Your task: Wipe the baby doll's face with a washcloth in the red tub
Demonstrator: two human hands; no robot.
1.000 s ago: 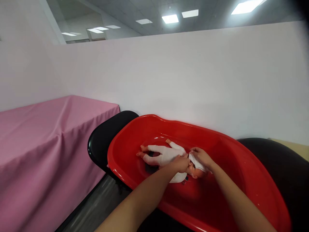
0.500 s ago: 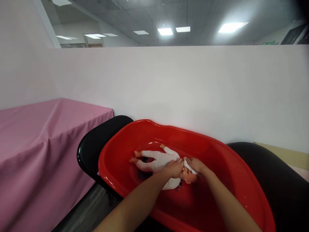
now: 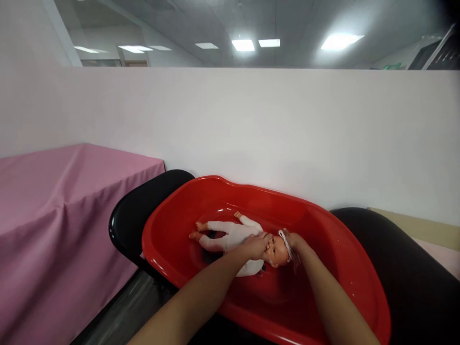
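Observation:
A baby doll (image 3: 233,233) in a white suit lies on its back in a red baby bathtub (image 3: 251,194), feet to the left and head to the right. My left hand (image 3: 256,247) is closed at the doll's neck and chin, over its upper chest. A white cloth (image 3: 285,243) is bunched in my right hand (image 3: 293,240), against the top of the doll's head. My right fingers are closed and partly hidden behind the cloth. The doll's face is uncovered, turned upward.
Black padded supports (image 3: 149,208) flank the tub on the left and right (image 3: 398,254). A pink-draped table (image 3: 82,191) stands at left. Behind the tub rises a white wall (image 3: 251,124) with a window (image 3: 215,28) above.
My right hand has drawn the white cloth from the doll's face and forehead towards the crown of its head. My left hand stays at the doll's neck. The view has shifted slightly.

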